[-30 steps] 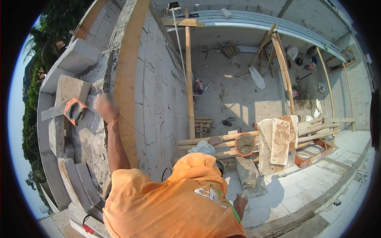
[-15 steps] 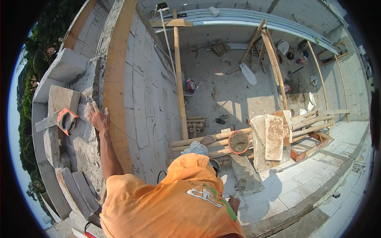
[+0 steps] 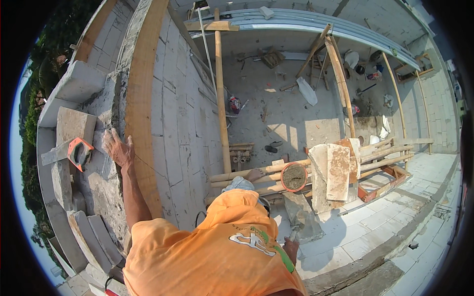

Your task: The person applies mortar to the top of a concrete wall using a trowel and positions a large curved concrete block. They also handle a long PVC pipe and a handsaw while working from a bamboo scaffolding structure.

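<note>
The left hand (image 3: 118, 148) lies flat on the rough, mortar-smeared top of the grey block wall (image 3: 98, 187), fingers (image 3: 109, 138) spread apart and clamped on nothing. Just beside it, towards the outer edge, an orange-and-black plastic hand tool (image 3: 79, 153) rests on a loose pale concrete block (image 3: 74, 126). The right hand (image 3: 291, 247) hangs low by the orange shirt (image 3: 212, 246). Its fingers curl inwards, perhaps round a short grey handle, but I cannot tell whether they grip anything.

The wall top sits high above the concrete floor (image 3: 286, 113), so the likeliest trouble is a knock. A sweep of the left hand could push the tool or a loose block over the outer edge. Leaning weight on crumbly mortar could also let the palm slip.

Counted: one orange-and-black tool, one long wooden plank (image 3: 143, 123) along the wall's inner face, and one round orange bucket of grey mortar (image 3: 295, 176). Two pale slabs (image 3: 331, 172) lean beside the bucket, and one upright bamboo pole (image 3: 220, 98) props the ceiling.
</note>
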